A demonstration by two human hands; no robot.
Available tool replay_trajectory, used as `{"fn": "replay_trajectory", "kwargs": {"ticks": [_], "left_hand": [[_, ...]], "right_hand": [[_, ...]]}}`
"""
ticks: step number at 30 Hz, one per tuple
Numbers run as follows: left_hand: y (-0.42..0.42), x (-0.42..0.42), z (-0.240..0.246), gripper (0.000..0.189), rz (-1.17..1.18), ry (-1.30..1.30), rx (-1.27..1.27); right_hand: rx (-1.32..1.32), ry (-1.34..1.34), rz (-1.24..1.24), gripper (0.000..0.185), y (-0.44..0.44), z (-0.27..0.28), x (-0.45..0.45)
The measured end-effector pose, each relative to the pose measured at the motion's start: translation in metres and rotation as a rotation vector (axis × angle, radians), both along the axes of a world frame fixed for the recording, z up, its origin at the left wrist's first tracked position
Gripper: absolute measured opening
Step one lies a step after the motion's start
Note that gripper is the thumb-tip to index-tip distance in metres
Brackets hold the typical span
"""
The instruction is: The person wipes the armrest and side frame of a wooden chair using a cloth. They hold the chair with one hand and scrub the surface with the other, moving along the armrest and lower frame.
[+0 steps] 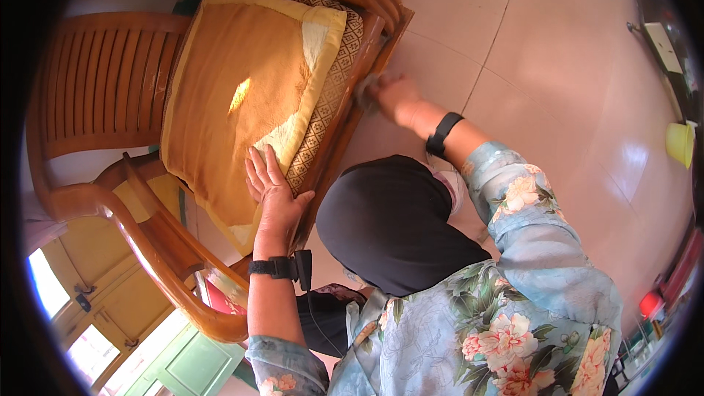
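Observation:
My left hand (273, 192) rests with spread fingers on the pale border of a brown and yellow plush seat cover (242, 82). Beneath that cover lies a patterned cushion (324, 115) on a wooden chair. My right hand (391, 93) is blurred beside the chair's front wooden rail (344, 113), closed on a grey cloth (367, 92) that touches the rail. Both wrists wear black straps.
A slatted wooden backrest (104, 80) and curved armrest (165, 264) bound the seat on the left. Tiled floor (539, 93) spreads to the right, with a yellow-green container (679, 144) at the far edge. A green door panel (195, 360) shows at lower left.

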State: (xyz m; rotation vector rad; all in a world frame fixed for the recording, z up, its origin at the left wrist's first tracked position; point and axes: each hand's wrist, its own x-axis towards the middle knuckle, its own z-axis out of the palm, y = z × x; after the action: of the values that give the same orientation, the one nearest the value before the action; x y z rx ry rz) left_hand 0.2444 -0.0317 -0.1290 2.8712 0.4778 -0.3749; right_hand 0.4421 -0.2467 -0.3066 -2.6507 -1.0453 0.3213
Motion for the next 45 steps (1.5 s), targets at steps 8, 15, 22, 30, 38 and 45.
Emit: {"fn": "replay_trajectory", "kwargs": {"ticks": [8, 15, 22, 30, 38, 45], "left_hand": [[0.001, -0.002, -0.004, 0.130, 0.000, -0.020, 0.014], [0.002, -0.003, -0.005, 0.131, -0.030, -0.042, 0.017], [0.003, -0.003, -0.005, 0.131, -0.028, -0.025, 0.037], [0.002, -0.002, -0.004, 0.131, -0.030, -0.030, 0.046], [0.005, -0.004, -0.008, 0.133, -0.028, -0.035, 0.037], [0.004, -0.003, -0.005, 0.134, -0.032, -0.037, 0.026]], "right_hand": [[0.160, -0.022, -0.356, 0.046, -0.015, 0.006, 0.045], [0.132, -0.030, -0.084, 0.026, 0.018, 0.000, -0.004], [0.364, 0.072, 0.260, 0.021, 0.051, -0.007, -0.075], [0.405, -0.162, 0.570, 0.019, 0.047, 0.001, -0.065], [0.225, -0.136, 0.235, 0.027, -0.004, -0.010, 0.008], [0.330, -0.146, -0.262, 0.032, -0.028, -0.009, 0.063]]}}
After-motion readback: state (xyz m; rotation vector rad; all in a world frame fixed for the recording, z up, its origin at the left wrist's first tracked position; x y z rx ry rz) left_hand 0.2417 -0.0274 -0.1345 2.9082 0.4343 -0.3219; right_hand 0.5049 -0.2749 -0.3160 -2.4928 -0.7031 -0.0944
